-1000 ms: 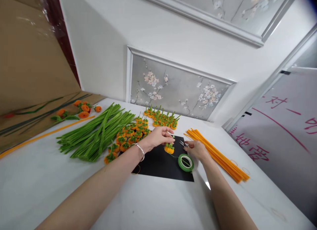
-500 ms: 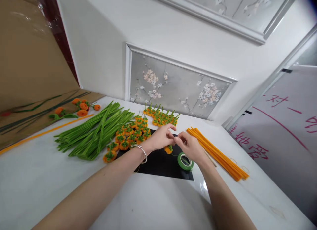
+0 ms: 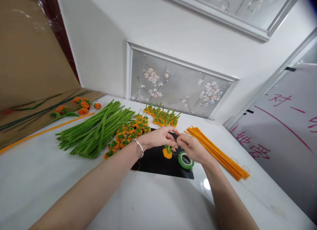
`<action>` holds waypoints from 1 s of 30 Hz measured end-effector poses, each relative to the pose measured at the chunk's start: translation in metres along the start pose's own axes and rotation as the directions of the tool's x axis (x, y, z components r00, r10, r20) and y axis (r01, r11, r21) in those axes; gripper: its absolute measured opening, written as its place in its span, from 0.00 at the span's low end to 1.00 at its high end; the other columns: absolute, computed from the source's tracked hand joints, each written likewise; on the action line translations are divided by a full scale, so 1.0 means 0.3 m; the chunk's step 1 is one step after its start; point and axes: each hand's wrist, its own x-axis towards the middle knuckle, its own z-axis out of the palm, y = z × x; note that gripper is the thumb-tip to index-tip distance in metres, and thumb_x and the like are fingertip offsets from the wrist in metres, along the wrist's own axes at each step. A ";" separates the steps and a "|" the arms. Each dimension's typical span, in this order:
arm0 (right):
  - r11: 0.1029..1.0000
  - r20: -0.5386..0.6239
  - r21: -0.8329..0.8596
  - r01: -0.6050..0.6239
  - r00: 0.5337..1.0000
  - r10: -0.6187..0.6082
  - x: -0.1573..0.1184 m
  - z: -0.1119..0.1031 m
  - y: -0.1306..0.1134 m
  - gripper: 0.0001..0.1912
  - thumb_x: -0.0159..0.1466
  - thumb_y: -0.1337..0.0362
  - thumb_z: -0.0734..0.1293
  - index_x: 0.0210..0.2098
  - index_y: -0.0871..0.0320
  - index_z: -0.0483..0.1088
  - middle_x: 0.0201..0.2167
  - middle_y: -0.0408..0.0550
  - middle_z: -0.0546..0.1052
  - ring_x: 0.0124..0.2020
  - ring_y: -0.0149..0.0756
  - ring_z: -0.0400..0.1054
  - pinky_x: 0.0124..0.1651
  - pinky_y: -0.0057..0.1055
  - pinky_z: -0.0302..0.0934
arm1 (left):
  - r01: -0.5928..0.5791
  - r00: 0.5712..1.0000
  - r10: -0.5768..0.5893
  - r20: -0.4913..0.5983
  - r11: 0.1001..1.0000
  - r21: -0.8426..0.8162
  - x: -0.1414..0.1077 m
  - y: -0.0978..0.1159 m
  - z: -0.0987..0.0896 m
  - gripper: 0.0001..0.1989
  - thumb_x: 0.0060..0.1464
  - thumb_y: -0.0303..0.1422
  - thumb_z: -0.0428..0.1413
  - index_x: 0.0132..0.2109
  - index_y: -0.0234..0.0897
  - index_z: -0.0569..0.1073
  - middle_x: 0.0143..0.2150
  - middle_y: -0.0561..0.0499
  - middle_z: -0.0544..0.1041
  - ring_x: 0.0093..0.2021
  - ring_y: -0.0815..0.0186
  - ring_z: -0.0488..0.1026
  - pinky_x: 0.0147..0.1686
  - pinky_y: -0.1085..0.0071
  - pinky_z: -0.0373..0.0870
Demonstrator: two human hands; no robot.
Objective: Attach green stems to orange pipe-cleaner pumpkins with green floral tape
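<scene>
Below the fingers of my left hand [image 3: 164, 137], an orange fuzzy flower [image 3: 167, 153] hangs head down, its short green stem pinched between them. My right hand [image 3: 192, 146] meets the left at the fingertips, closed in a pinch. A thin green strip runs between the stem and the right fingertips; the fingers partly hide it. Just below the right hand, a roll of green floral tape [image 3: 185, 160] lies on the black mat [image 3: 156, 165], with a fine strand leading off its left side.
Left of the mat are many orange flowers [image 3: 128, 128] and a heap of green pipe cleaners [image 3: 96, 131]. More stemmed flowers [image 3: 162, 117] stand by the wall. Orange pipe cleaners [image 3: 220, 154] lie at right, and finished-looking orange blooms [image 3: 84, 104] on brown paper at far left.
The flower has swung slightly left and lower, showing more of its head and stem. The right hand has turned a little, its fingertips still close to the left hand's.
</scene>
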 end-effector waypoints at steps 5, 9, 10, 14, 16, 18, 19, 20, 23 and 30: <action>1.000 -0.003 -0.006 -0.008 1.000 0.008 0.000 0.000 -0.009 0.12 0.66 0.67 0.57 0.26 0.57 0.65 0.26 0.45 0.73 0.26 0.32 0.64 0.31 0.28 0.57 | -0.012 0.999 0.009 0.049 0.999 0.050 -0.014 0.025 -0.006 0.14 0.53 0.34 0.58 0.46 0.34 0.69 0.34 0.49 0.78 0.36 0.67 0.75 0.37 0.71 0.68; 0.997 -0.046 -0.072 -0.014 0.999 0.010 0.001 0.001 -0.011 0.13 0.65 0.67 0.58 0.24 0.57 0.63 0.22 0.43 0.69 0.23 0.31 0.59 0.28 0.28 0.53 | -0.003 1.000 0.005 -0.012 0.990 0.143 -0.002 0.030 0.014 0.18 0.47 0.33 0.63 0.45 0.34 0.69 0.34 0.51 0.76 0.34 0.68 0.73 0.34 0.72 0.67; 0.996 -0.060 -0.084 -0.019 0.998 0.014 0.001 0.002 -0.011 0.13 0.65 0.67 0.58 0.23 0.56 0.62 0.21 0.42 0.66 0.22 0.30 0.58 0.27 0.28 0.52 | 0.002 0.999 0.005 -0.046 0.987 0.163 0.003 0.028 0.021 0.20 0.43 0.31 0.65 0.44 0.34 0.69 0.31 0.52 0.76 0.32 0.68 0.73 0.32 0.72 0.67; 0.995 -0.095 -0.100 -0.015 0.995 0.006 0.004 0.002 -0.010 0.13 0.65 0.66 0.58 0.23 0.56 0.61 0.21 0.41 0.63 0.23 0.31 0.56 0.28 0.29 0.51 | 0.010 0.979 0.026 -0.203 0.985 0.174 0.019 0.011 0.031 0.19 0.38 0.26 0.65 0.40 0.33 0.70 0.23 0.56 0.74 0.25 0.70 0.70 0.28 0.74 0.65; 0.995 -0.107 -0.094 0.016 0.994 -0.026 0.005 0.001 -0.010 0.13 0.65 0.66 0.58 0.24 0.56 0.62 0.22 0.42 0.64 0.25 0.32 0.58 0.30 0.29 0.53 | 0.014 0.976 0.021 -0.218 0.987 0.158 0.020 0.005 0.027 0.17 0.39 0.26 0.65 0.39 0.33 0.70 0.23 0.55 0.75 0.24 0.71 0.70 0.29 0.74 0.66; 0.996 -0.111 -0.076 0.052 0.992 -0.060 0.007 0.000 -0.011 0.13 0.66 0.66 0.58 0.25 0.56 0.63 0.24 0.43 0.65 0.26 0.32 0.59 0.31 0.30 0.54 | 0.015 0.979 0.015 -0.205 0.989 0.146 0.018 0.002 0.020 0.17 0.40 0.27 0.65 0.39 0.32 0.71 0.24 0.55 0.75 0.25 0.71 0.71 0.30 0.74 0.66; 0.996 -0.109 -0.065 0.066 0.991 -0.072 0.007 0.000 -0.011 0.13 0.66 0.65 0.58 0.25 0.56 0.63 0.24 0.43 0.65 0.26 0.33 0.60 0.32 0.30 0.55 | 0.016 0.980 0.012 -0.197 0.990 0.139 0.017 0.002 0.016 0.18 0.40 0.26 0.65 0.41 0.32 0.71 0.24 0.55 0.75 0.25 0.71 0.71 0.31 0.74 0.67; 0.996 -0.105 -0.053 0.075 0.991 -0.081 0.008 -0.001 -0.011 0.13 0.66 0.65 0.58 0.25 0.56 0.64 0.24 0.43 0.65 0.26 0.33 0.60 0.32 0.30 0.55 | 0.016 0.983 0.008 -0.185 0.992 0.127 0.016 0.001 0.013 0.19 0.40 0.26 0.65 0.42 0.32 0.71 0.24 0.55 0.76 0.25 0.71 0.71 0.31 0.74 0.67; 0.995 -0.102 -0.025 0.092 0.990 -0.094 0.008 -0.005 -0.011 0.12 0.67 0.64 0.58 0.26 0.56 0.65 0.24 0.43 0.66 0.26 0.32 0.59 0.32 0.29 0.55 | 0.005 0.991 0.004 -0.133 0.997 0.071 0.014 0.000 0.006 0.23 0.41 0.27 0.66 0.46 0.32 0.72 0.25 0.55 0.75 0.25 0.72 0.71 0.31 0.75 0.67; 0.995 -0.087 0.078 0.057 0.995 -0.051 0.001 -0.015 -0.014 0.11 0.66 0.65 0.60 0.27 0.56 0.67 0.25 0.43 0.69 0.27 0.31 0.61 0.32 0.28 0.56 | -0.009 1.000 0.008 -0.023 0.998 -0.058 0.005 0.011 -0.001 0.27 0.43 0.29 0.66 0.52 0.33 0.70 0.28 0.54 0.77 0.30 0.70 0.75 0.36 0.74 0.68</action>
